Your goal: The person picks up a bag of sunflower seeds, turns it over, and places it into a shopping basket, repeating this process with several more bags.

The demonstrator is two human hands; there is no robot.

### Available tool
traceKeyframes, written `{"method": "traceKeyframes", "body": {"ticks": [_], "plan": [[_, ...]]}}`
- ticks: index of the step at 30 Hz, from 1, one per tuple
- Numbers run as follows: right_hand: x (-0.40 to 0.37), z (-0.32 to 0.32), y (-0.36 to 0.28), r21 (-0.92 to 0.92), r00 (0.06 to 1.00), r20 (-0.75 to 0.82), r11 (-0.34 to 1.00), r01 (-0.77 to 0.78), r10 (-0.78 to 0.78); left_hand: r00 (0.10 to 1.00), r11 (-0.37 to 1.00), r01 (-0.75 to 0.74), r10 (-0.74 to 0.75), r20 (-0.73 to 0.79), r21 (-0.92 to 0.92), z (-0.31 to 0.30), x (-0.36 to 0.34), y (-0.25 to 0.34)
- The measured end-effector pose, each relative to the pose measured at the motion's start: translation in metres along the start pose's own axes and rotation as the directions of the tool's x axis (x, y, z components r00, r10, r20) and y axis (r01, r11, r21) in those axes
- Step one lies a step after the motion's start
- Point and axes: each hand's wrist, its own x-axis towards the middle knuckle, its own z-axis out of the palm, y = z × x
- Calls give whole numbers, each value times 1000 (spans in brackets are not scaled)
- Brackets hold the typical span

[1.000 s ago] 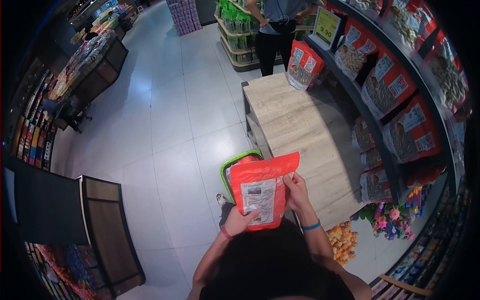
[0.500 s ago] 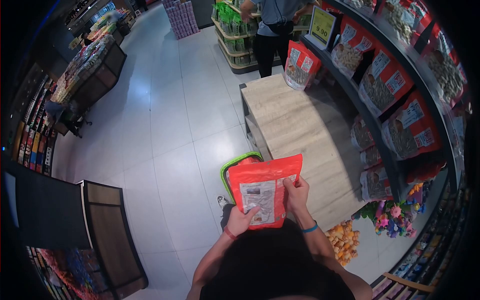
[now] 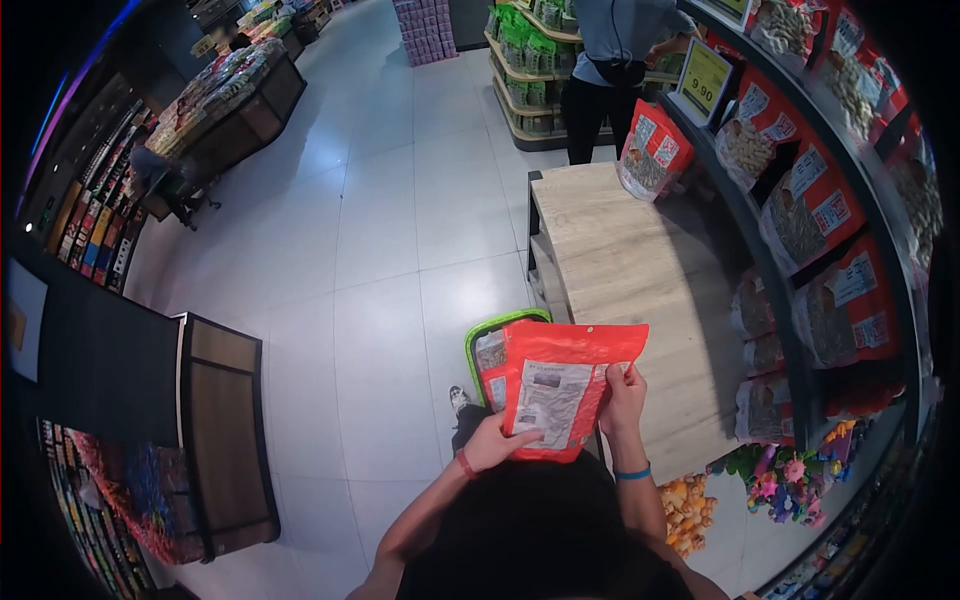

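The left hand [image 3: 490, 443] and right hand [image 3: 623, 397] are pinching opposite edges of a glossy red pouch [image 3: 560, 385], suspended beside the rounded edge of a wood-grain table [image 3: 640, 270]. Pale smooth tiles [image 3: 375, 330] are lying open to its left. The pouch is partly covering a green-rimmed basket [image 3: 484, 334]; its small print is remaining illegible.

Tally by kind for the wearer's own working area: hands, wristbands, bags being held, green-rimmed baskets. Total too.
Hands: 2 (left hand, right hand)
Wristbands: 2 (red wristband, blue wristband)
Held bags: 1 (red bag, gripped by both hands)
Baskets: 1 (green-rimmed basket, partly hidden)
Total: 6
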Motion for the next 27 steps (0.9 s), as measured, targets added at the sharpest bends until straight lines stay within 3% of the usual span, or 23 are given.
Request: {"method": "traceKeyframes", "body": {"ticks": [6, 12, 15, 17, 27], "plan": [[2, 3, -10, 44, 1000, -11, 999, -11, 12, 999, 997, 31, -32, 2, 70, 5, -2, 1], [2, 12, -13, 98, 999, 15, 994, 39, -40, 997, 999, -41, 42, -57, 28, 7, 5, -2], [0, 14, -14, 92, 997, 8, 993, 78, -80, 994, 981, -45, 64, -94, 190, 8, 2, 5], [-2, 13, -13, -43, 986, -25, 985, 165, -166, 993, 970, -17, 45, -109, 244, 13, -1, 13], [-6, 8, -12, -161, 962, -66, 954, 252, -265, 989, 976, -35, 64, -132, 214, 19, 1, 14]]}}
